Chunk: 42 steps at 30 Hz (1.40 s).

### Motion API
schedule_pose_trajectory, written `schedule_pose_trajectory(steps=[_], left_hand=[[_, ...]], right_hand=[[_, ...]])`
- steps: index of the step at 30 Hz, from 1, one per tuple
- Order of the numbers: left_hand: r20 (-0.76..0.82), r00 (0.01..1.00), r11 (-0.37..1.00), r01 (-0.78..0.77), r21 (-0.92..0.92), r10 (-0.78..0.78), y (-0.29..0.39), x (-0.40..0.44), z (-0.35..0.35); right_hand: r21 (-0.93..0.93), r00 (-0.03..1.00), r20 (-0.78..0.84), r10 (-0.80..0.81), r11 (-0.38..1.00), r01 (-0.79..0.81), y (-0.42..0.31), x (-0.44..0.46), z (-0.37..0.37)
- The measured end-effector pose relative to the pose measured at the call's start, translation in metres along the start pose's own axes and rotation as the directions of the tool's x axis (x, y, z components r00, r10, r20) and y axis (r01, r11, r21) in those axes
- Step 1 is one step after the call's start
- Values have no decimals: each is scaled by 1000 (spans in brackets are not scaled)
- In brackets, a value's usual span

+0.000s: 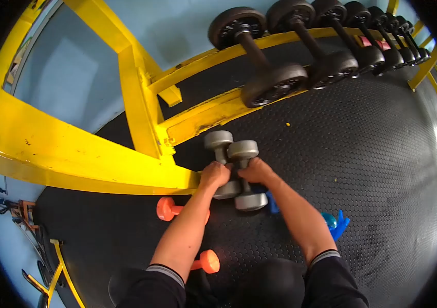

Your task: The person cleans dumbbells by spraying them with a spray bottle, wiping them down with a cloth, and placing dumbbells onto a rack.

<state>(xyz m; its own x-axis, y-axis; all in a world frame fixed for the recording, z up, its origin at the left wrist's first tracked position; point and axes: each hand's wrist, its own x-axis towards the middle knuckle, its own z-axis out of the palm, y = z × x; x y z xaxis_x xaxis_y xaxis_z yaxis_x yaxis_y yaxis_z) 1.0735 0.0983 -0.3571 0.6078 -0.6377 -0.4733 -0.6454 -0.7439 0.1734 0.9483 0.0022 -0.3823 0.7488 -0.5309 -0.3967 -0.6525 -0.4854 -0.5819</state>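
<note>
Two grey dumbbells lie side by side in front of me, close to the yellow rack's foot. My left hand (215, 175) is closed around the handle of the left grey dumbbell (219, 139). Around the handle of the right grey dumbbell (250, 201) my right hand (257, 171) is wrapped. The two weights look almost touching; whether they rest on the floor or hang just over it, I cannot tell. An orange dumbbell (166, 209) lies by my left forearm, partly hidden. Another orange dumbbell (209, 261) sits nearer my body, partly covered by my arm.
A yellow steel rack (90, 164) stands at the left, its rails bearing several black dumbbells (275, 84). Right of my right forearm are a teal round object (329, 220) and a blue object (340, 226). Black textured rubber matting (372, 169) covers the floor.
</note>
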Motion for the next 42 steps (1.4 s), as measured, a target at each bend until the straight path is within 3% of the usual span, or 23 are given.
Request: schedule_pose_trajectory(steps=[2,3,4,5,7,9,11,13,15,16,17,19,22,26,29,31,32,34,35,37,38,42], left_hand=[[-16,1000,998,17,-68,-18,-10,-6,6],[-14,999,991,28,-134,-30,-17,-9,10],[-6,998,985,61,-162,-63,-20,-12,15],[5,995,976,96,-196,-97,-22,-15,17],[1,993,969,114,-218,-117,-22,-18,19],[-12,995,967,97,-236,-102,-12,-15,20],[17,995,987,97,-130,-95,-17,-6,29],[38,986,972,169,-165,-165,-16,-2,24],[79,978,961,205,-186,-194,-13,-15,3],[41,994,986,107,-126,-102,-14,-15,4],[47,994,987,103,-123,-98,-16,-13,7],[51,998,997,31,64,-34,-20,-9,13],[10,1000,991,-6,133,5,-20,-11,11],[-135,990,986,-15,166,38,-25,-12,25],[56,985,970,-172,175,164,-1,-53,-28],[226,954,941,-248,232,196,7,-57,-41],[223,957,948,-232,217,183,8,-62,-48],[471,844,889,-397,229,256,8,-74,-63],[463,850,893,-388,227,252,-1,-79,-56],[220,926,884,-363,295,306,-26,-87,-20],[7,914,880,-393,268,406,-33,-95,-16],[117,876,811,-477,337,467,-35,-87,-21]], right_hand=[[33,990,128,-52,998,48,4,8,-22],[117,992,101,80,989,-92,6,12,-30],[73,995,27,92,993,-93,15,22,-31],[108,997,68,37,993,-44,19,26,-42],[215,991,8,135,967,-133,20,32,-49],[190,989,60,134,971,-144,23,44,-45],[170,986,114,123,975,-141,12,49,-42],[4,980,167,105,994,-107,-14,44,-44],[56,983,149,112,991,-122,-10,49,-29],[122,985,116,127,982,-142,-6,51,-22],[125,984,117,135,981,-149,-12,45,-26],[88,972,207,109,988,-130,-35,28,-42],[83,980,92,175,980,-183,-28,33,-28],[37,986,90,138,989,-141,-28,31,-28],[-91,986,100,137,988,-128,-28,22,-38],[-117,967,-137,217,965,-233,-39,2,-41],[-194,974,-79,212,955,-224,-37,-7,-45],[-221,985,-85,151,961,-166,-43,-38,-50],[-234,989,-105,108,964,-130,-44,-53,-49],[-196,983,-170,70,975,-103,-42,-79,-42],[-149,971,-234,50,985,-87,-43,-88,-42],[-85,965,-241,101,988,-125,-43,-114,-43]])
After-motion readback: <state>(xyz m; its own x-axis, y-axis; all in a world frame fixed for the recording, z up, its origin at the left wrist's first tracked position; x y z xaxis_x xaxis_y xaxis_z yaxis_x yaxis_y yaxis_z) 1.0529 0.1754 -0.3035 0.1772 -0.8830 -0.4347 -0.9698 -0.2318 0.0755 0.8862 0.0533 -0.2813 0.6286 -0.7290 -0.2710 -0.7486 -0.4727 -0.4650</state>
